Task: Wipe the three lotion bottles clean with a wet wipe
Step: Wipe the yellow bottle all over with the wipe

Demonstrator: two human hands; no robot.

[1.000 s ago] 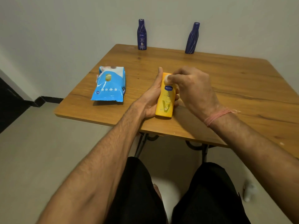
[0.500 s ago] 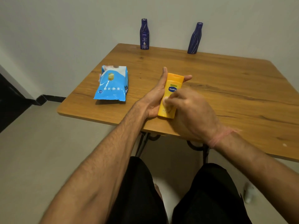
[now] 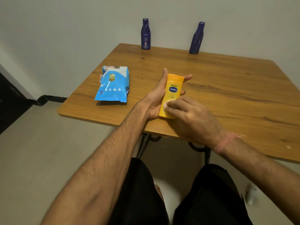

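Observation:
A yellow Vaseline lotion bottle (image 3: 173, 88) lies in the palm of my left hand (image 3: 155, 98) near the table's front edge, fingers showing past its far side. My right hand (image 3: 190, 117) pinches a small white wet wipe (image 3: 165, 105) against the lower part of that bottle. Two dark blue lotion bottles stand upright at the table's back edge by the wall, one on the left (image 3: 145, 34) and one on the right (image 3: 196, 38).
A blue pack of wet wipes (image 3: 113, 85) lies on the wooden table (image 3: 235, 88) left of my hands. The wall stands right behind the table. My legs are under the front edge, and a small white object (image 3: 250, 195) sits on the floor at the right.
My right hand slid the wipe from the bottle's cap end down toward its base. My left hand kept holding the yellow bottle in place.

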